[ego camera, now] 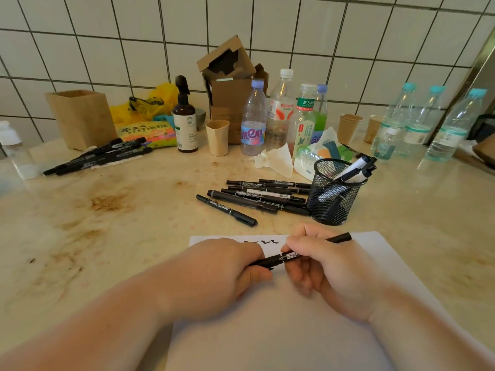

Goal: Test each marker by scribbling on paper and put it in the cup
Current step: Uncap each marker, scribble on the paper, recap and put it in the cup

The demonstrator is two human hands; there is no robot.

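- Head view: both hands hold one black marker (288,257) above the sheet of paper (270,311); the left hand (222,266) has its fingers curled round the near end, the right hand (324,261) pinches the barrel further along, and the far end pokes out past the right fingers; whether a cap is coming off or going on I cannot tell.
- A short row of scribbles (261,241) lies near the far edge of the paper, just beyond the hands.
- The mesh cup (333,195) stands beyond the paper to the right with a few markers already leaning in it; a loose pile of markers (257,195) lies just left of it, touching its base or nearly so; another bundle (99,156) lies well apart at far left.
- Handling, as a judgement: the marker looks light, stiff and smooth; a pinch at mid-barrel should steady it for scribbling; the cap probably wants a firm pull; the thin paper may slide unless a hand rests on it.
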